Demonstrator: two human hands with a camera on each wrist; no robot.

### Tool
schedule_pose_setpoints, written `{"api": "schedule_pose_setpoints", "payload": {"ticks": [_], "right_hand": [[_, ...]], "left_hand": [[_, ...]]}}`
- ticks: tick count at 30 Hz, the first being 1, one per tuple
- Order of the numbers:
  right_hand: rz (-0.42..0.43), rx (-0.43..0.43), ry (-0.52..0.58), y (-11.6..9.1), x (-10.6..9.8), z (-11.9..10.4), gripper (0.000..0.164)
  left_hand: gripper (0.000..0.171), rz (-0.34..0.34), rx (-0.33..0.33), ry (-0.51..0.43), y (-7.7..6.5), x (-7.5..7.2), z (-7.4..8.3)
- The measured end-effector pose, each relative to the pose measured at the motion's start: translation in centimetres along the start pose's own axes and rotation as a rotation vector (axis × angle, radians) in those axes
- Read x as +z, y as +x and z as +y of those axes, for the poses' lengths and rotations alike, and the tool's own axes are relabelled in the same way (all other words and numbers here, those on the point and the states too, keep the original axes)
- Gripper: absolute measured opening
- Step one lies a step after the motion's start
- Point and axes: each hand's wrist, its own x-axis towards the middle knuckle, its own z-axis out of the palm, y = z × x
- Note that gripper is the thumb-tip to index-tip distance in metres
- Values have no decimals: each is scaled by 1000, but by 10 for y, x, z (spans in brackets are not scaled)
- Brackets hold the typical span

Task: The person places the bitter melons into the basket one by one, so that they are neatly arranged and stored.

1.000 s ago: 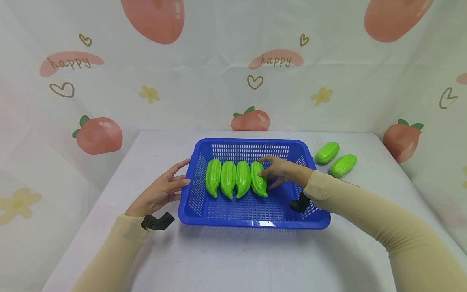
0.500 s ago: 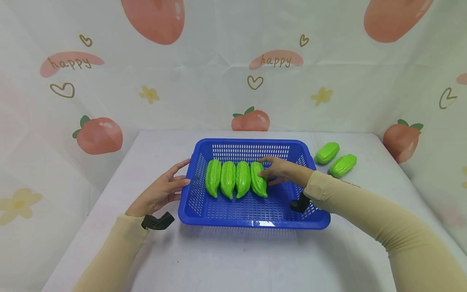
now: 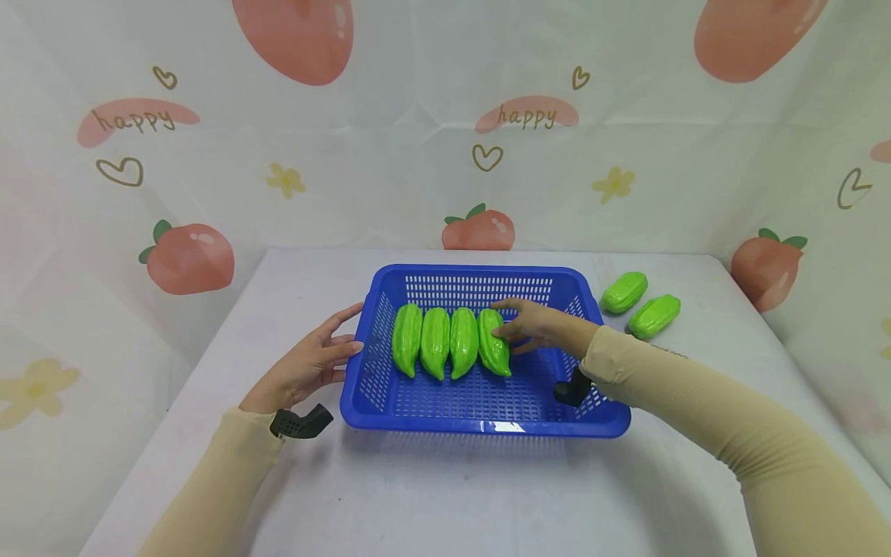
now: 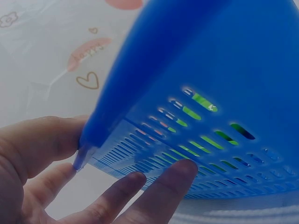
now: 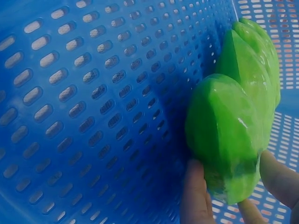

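Observation:
A blue perforated plastic basket stands on the table with several glossy green ridged gourds lying side by side in it, narrow tips toward me. My right hand reaches inside and holds the rightmost gourd between thumb and fingers; the right wrist view shows this gourd from its blunt end, the others partly hidden behind it. At the basket's left side my left hand touches the rim and outer wall with fairly straight fingers. In the left wrist view, fingertips rest against the slotted wall.
Two more green gourds, one farther back and one nearer, lie on the white table right of the basket. A pale curtain printed with peaches, hearts and flowers hangs behind and at both sides.
A lower finger of my right hand has drawn in slightly toward the rightmost gourd. The left hand, basket and other gourds look the same.

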Motion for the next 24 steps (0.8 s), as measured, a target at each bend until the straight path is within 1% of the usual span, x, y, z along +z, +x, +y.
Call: {"api": "schedule_pose_setpoints", "payload": {"ticks": [12, 17, 24], "right_hand": [[7, -2, -17, -1, 0, -1, 68], [18, -23, -31, -3, -2, -2, 69], [22, -62, -1, -13, -7, -5, 68]], "left_hand": [[77, -1, 0, -12, 0, 1, 1], [77, -1, 2, -18, 0, 1, 0], [77, -3, 2, -12, 0, 0, 0]]}}
